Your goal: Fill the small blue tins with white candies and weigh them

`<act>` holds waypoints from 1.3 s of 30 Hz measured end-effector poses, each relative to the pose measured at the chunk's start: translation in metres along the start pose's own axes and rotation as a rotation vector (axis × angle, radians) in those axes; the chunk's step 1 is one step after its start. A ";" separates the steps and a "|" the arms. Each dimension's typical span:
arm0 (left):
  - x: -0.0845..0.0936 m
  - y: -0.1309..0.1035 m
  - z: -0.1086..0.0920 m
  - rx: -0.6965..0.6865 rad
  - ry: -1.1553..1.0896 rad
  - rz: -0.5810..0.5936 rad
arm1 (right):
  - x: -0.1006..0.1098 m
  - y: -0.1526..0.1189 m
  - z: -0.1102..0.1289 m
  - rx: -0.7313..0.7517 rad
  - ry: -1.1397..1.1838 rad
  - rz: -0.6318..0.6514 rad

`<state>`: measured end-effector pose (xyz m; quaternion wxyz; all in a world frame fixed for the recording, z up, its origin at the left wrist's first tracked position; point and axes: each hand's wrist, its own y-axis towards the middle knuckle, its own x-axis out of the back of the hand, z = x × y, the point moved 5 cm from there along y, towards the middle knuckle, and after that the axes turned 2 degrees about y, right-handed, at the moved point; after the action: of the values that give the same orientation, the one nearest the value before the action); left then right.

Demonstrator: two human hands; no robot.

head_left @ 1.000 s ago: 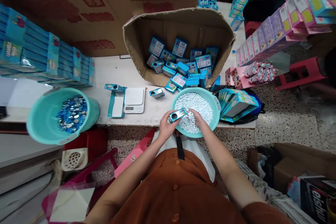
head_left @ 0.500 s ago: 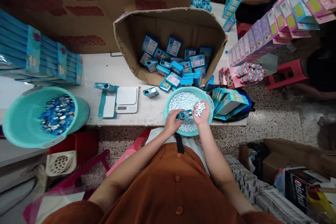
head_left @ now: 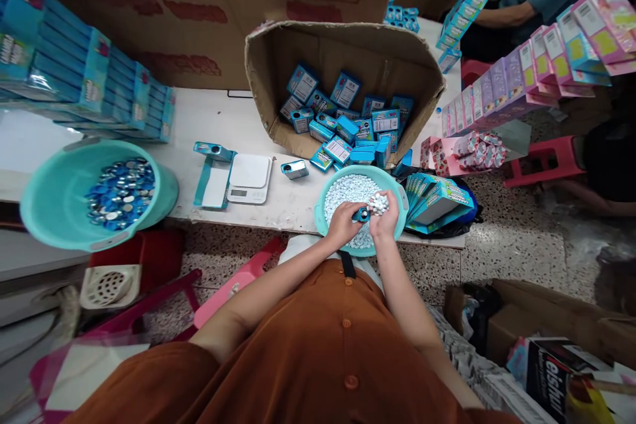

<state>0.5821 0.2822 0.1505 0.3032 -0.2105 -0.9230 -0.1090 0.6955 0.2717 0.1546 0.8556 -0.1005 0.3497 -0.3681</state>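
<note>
My left hand is closed around a small blue candy box, held over the turquoise basin. The box is tilted, its hole facing my other hand. Cupped beside it, my right hand holds a heap of small white candies, close against the box's open end. More white candies fill the basin below both hands. Whether any candies are passing into the box is too small to tell.
A cardboard carton of blue boxes stands behind the basin. Left are a white scale, a single box and a turquoise bucket of blue-and-silver pieces. Folded blue cartons lie right. A co-worker's arm shows at upper right.
My left hand has turned the box so that its end faces the candies in my right hand, and the two have come together. The whole view has shifted slightly.
</note>
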 end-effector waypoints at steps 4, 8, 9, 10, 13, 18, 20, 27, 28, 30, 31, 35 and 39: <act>-0.002 0.003 -0.003 0.033 -0.011 -0.012 | -0.003 -0.001 0.007 0.127 -0.141 0.021; -0.002 0.005 -0.007 0.032 -0.027 0.000 | -0.003 0.000 0.016 0.238 -0.223 -0.054; -0.001 0.006 -0.008 0.029 -0.028 -0.001 | -0.004 0.000 0.016 0.227 -0.220 -0.058; -0.001 0.007 -0.008 0.029 -0.027 -0.003 | -0.004 0.001 0.015 0.197 -0.208 -0.049; 0.000 0.008 -0.009 0.026 -0.020 -0.008 | -0.007 0.002 0.011 0.099 -0.150 -0.012; -0.002 0.010 -0.009 0.009 -0.027 -0.021 | -0.010 0.001 0.015 0.167 -0.099 -0.024; -0.002 0.012 -0.010 0.026 -0.040 -0.031 | -0.012 0.002 0.016 0.179 -0.096 0.004; -0.004 0.016 -0.012 0.085 -0.073 -0.032 | -0.013 0.002 0.021 0.186 -0.157 -0.043; -0.004 0.016 -0.012 0.090 -0.075 -0.031 | -0.013 0.002 0.022 0.186 -0.172 -0.040; -0.005 0.017 -0.013 0.095 -0.078 -0.029 | -0.012 0.002 0.022 0.189 -0.190 -0.041; -0.005 0.017 -0.013 0.094 -0.079 -0.029 | -0.012 0.002 0.022 0.195 -0.195 -0.045; -0.005 0.018 -0.015 0.073 -0.077 -0.038 | -0.011 0.002 0.024 0.213 -0.218 -0.029; -0.005 0.018 -0.015 0.058 -0.067 -0.048 | -0.012 0.001 0.024 0.157 -0.201 -0.005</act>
<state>0.6015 0.2912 0.1609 0.2755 -0.1828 -0.9402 -0.0823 0.7060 0.2787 0.1786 0.8907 -0.0705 0.2320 -0.3847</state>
